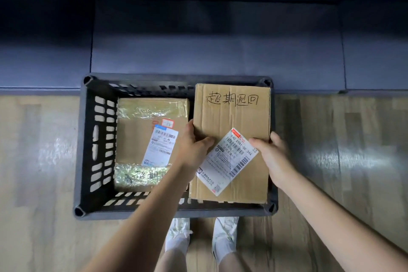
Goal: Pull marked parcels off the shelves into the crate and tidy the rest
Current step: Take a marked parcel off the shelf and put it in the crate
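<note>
I have both hands clamped on the flat brown corrugated cardboard parcel with black handwriting across its far end and a tilted white shipping label [230, 141]. My left hand [194, 141] pinches its left edge, thumb on top; my right hand [270, 150] grips the right edge, thumb over the top face beside the label. The parcel sits over the right half of the dark grey slotted plastic crate [88, 146], its long axis running near to far, in line with the crate's right wall. I can't tell whether it is already resting on the crate floor or just held above it. On its left, already lying in the crate, is a tape-wrapped brown cardboard box with a white label [150, 137], with only a narrow gap between the two. Both hands are equally near, one on each side, so I judge the coming move to be straight down, then letting go. The blue shelving [216, 51] is beyond the crate's far side.
</note>
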Motion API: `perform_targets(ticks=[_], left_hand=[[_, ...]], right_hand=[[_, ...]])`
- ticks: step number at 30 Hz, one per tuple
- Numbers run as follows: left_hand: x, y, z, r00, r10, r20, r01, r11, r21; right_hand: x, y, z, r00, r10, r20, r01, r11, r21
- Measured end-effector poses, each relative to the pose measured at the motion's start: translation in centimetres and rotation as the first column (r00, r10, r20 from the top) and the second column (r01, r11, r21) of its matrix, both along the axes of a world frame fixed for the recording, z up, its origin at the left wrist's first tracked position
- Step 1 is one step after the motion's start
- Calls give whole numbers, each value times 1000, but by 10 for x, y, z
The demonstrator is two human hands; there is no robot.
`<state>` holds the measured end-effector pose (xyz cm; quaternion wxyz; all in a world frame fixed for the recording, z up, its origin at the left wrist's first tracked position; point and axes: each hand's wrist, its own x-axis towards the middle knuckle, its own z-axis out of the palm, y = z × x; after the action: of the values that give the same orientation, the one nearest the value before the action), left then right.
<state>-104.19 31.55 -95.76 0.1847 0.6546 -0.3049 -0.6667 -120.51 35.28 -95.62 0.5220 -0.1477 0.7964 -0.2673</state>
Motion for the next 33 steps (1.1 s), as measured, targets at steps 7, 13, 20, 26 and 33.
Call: perform_targets(ticks=[7, 13, 20, 26, 33], left_hand=[[3, -9, -45, 992, -66, 107, 64, 998, 20], [17, -1, -43, 958, -229, 174, 239, 970, -36], [17, 43, -42, 754, -558, 345, 600, 800, -18], [13, 33, -39, 860, -435, 267, 465, 884, -56], [48, 25, 2, 883, -389, 263, 382, 921, 80]], right_hand=[[-2, -13, -40, 997, 53, 48, -53, 999, -2], [7, -3, -42, 978, 190, -87, -186, 981, 50], [24, 21, -35, 350, 913, -208, -862, 401, 309], [28, 23, -38, 262, 950, -168, -856, 309, 414], [36, 8, 26, 497, 862, -95, -826, 504, 254]])
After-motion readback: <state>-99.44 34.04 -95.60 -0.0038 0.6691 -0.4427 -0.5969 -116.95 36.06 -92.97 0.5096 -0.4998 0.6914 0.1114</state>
